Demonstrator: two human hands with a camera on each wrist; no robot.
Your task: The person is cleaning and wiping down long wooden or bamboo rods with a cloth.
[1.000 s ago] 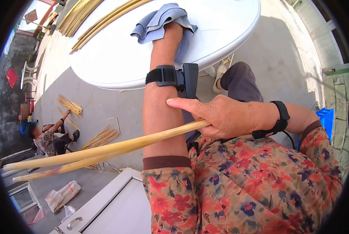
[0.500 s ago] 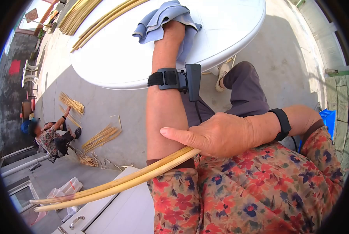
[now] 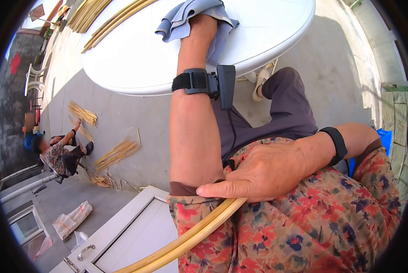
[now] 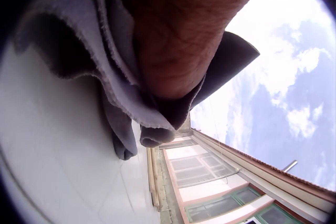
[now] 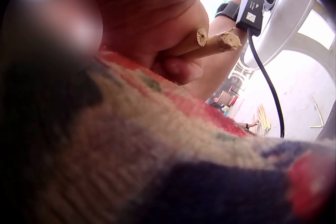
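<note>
My left arm reaches onto the white table [image 3: 135, 63], and a blue-grey cloth [image 3: 179, 20] lies bunched around and over my left hand [image 3: 203, 31]. Only the wrist end of that hand shows; its fingers are hidden in the folds, also in the left wrist view. My right hand [image 3: 272, 170] grips two pale wooden sticks [image 3: 197, 227] low against the flowered shirt, its pointing finger across my left sleeve cuff. The sticks curve down past the frame's lower edge. In the right wrist view, their cut ends [image 5: 218, 43] poke out of the hand.
Long sticks [image 3: 115, 25] lie on the table's far left. On the ground, a person [image 3: 63, 154] sits by several stick bundles [image 3: 117, 152]. A white door panel [image 3: 140, 232] with a handle is at lower left, near white bags [image 3: 72, 220]. A blue crate [image 3: 384, 139] stands at right.
My right hand has drawn back and down from the left forearm to the sleeve cuff. The sticks have swung down from a near-level slant. The left hand stays in the cloth.
</note>
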